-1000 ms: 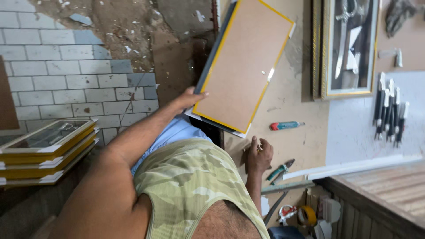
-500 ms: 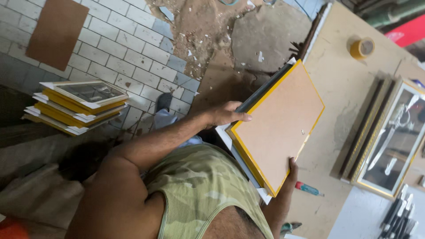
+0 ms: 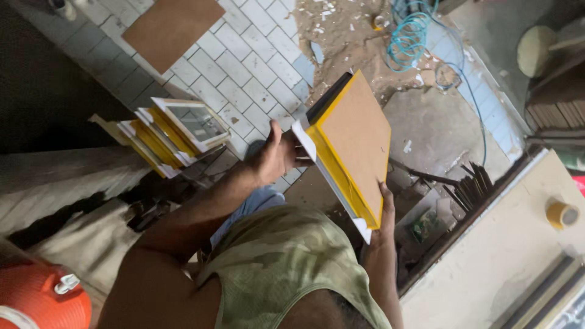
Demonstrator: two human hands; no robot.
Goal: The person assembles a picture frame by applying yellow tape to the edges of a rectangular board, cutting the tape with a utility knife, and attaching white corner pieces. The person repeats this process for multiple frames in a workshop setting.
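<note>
I hold a small stack of picture frames (image 3: 352, 139) with yellow edges and a brown backing board facing up. My left hand (image 3: 277, 157) grips the stack's near left edge. My right hand (image 3: 385, 206) supports its lower right edge. The stack hangs tilted in the air above the floor, between a pile of similar frames (image 3: 173, 135) on the left and the workbench (image 3: 506, 256) on the right.
A brown board (image 3: 170, 27) lies on the white tiled floor. A coil of blue hose (image 3: 414, 33) lies on rough concrete. A roll of tape (image 3: 562, 213) sits on the workbench. An orange container (image 3: 39, 301) stands at bottom left. Dark strips (image 3: 469, 180) lean beside the bench.
The stack has come off the workbench and swung left over the floor. My view has turned left with it, toward the pile of frames.
</note>
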